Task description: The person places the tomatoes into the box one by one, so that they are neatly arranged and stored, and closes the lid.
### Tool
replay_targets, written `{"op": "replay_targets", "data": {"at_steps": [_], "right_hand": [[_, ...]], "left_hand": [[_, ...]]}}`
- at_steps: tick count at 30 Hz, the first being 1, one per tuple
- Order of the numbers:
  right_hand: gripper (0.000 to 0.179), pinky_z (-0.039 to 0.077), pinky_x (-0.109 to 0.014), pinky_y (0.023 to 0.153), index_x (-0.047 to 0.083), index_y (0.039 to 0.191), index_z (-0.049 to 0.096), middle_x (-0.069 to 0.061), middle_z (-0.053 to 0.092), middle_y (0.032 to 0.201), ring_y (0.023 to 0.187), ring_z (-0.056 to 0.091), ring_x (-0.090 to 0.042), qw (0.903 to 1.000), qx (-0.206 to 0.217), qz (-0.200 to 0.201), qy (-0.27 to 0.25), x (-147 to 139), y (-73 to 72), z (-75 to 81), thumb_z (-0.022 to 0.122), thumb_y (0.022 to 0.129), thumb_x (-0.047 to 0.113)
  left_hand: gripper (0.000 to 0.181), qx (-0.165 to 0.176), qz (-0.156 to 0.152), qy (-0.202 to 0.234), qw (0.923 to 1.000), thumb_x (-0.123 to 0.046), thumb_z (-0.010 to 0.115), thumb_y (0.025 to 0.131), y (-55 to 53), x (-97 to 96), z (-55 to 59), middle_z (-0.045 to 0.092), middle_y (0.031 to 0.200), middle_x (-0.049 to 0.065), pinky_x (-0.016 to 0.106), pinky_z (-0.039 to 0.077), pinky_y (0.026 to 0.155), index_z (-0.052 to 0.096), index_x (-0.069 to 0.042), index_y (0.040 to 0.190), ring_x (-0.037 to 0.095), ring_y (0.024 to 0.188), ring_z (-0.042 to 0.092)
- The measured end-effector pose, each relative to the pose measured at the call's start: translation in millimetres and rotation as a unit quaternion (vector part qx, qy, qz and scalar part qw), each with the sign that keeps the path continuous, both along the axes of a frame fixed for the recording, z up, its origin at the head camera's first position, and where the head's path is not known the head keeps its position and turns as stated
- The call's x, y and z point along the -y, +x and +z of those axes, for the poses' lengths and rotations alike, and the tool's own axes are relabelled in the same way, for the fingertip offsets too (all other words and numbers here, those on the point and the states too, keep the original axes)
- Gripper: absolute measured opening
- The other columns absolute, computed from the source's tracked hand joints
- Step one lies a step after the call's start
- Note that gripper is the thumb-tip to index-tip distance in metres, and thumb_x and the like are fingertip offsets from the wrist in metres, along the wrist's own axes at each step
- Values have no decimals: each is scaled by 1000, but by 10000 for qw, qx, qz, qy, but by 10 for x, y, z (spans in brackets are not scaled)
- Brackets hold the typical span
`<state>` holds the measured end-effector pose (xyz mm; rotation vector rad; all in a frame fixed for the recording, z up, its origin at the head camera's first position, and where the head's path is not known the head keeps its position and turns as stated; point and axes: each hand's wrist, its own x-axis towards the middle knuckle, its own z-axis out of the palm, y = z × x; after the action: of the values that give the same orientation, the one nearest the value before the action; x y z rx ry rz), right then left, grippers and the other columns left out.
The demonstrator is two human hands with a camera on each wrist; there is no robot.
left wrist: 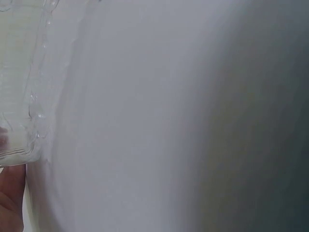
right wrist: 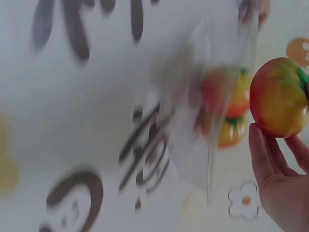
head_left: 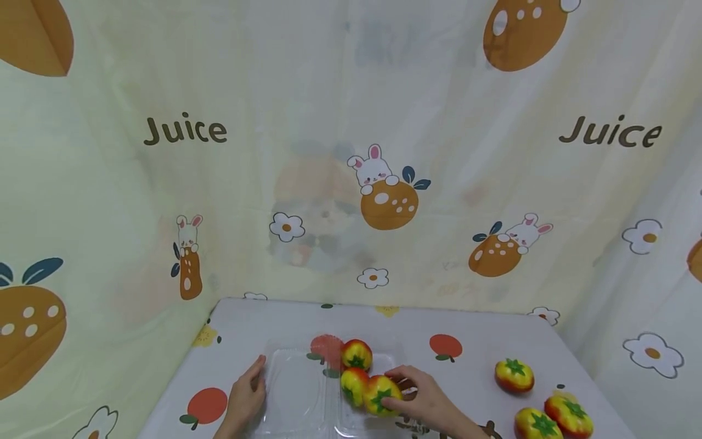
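A hinged clear plastic container point(head_left: 296, 390) lies opened out flat on the table. Its right half holds two red-and-yellow persimmons, one farther back point(head_left: 356, 355) and one nearer point(head_left: 353, 385). Over the front of that half, my right hand point(head_left: 419, 396) grips a third persimmon point(head_left: 382, 395) with thumb and fingers. The right wrist view shows this held persimmon point(right wrist: 277, 99) against the fingers, above the clear wall. My left hand point(head_left: 247, 396) rests along the container's left edge, fingers extended. Only part of that hand point(left wrist: 10, 198) appears beside the plastic rim in the left wrist view.
To the right on the table sit three more persimmons: one farther back point(head_left: 514, 375), two close together in front point(head_left: 569, 416) point(head_left: 538, 424). A printed cloth covers the table point(head_left: 493, 341). Patterned curtains point(head_left: 307, 110) rise behind and on both sides.
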<state>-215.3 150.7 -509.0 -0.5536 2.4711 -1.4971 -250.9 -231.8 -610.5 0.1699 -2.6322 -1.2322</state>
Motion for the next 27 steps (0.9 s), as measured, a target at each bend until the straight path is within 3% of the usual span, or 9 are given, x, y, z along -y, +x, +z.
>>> {"op": "replay_targets", "data": {"at_steps": [7, 21, 27], "right_hand": [[42, 60, -26, 76, 8, 120, 64, -3, 63, 112, 96, 63, -19, 9982, 208, 490, -290, 275, 57, -194, 76, 86, 28], [45, 60, -29, 77, 5, 115, 58, -8, 54, 110, 99, 60, -25, 9991, -357, 216, -35, 388, 81, -474, 81, 81, 23], [45, 61, -34, 78, 7, 112, 57, -12, 50, 112, 102, 59, -30, 9997, -148, -65, 189, 426, 69, -502, 82, 80, 27]], "left_hand": [[52, 185, 28, 44, 9998, 5, 53, 90, 9, -23, 19, 44, 148, 18, 50, 41, 106, 47, 3, 142, 37, 135, 43], [53, 168, 68, 24, 9998, 7, 54, 89, 4, -13, 6, 43, 148, 18, 50, 43, 104, 47, 3, 142, 38, 135, 43], [53, 55, -39, -33, 10000, 5, 54, 90, -1, 0, -2, 43, 148, 17, 50, 41, 106, 47, 2, 142, 37, 135, 42]]}}
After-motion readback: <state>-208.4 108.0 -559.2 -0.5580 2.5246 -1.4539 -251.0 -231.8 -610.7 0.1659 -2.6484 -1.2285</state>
